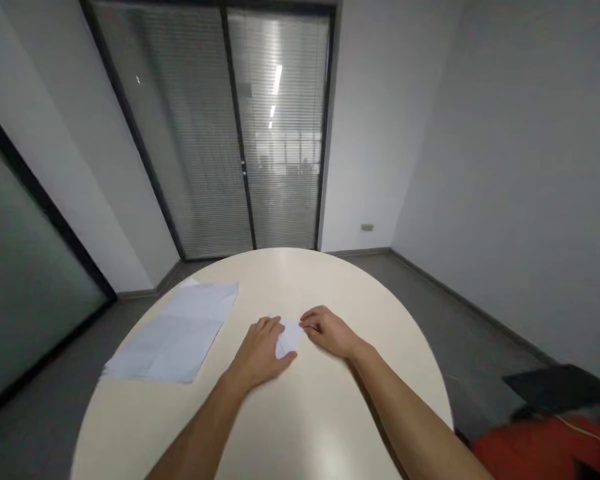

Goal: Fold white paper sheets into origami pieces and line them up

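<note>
A small piece of white paper, apparently folded, lies on the round cream table between my hands. My left hand rests over its left side, thumb spread away from the other fingers and pressing near the lower edge. At the paper's upper right corner, the thumb and fingertips of my right hand are pinched together on the edge. Part of the paper is hidden beneath my left fingers.
Several large white sheets lie stacked at the table's left. Beyond the table stand glass panels with blinds and a white wall. A red item and a dark flat object are at lower right.
</note>
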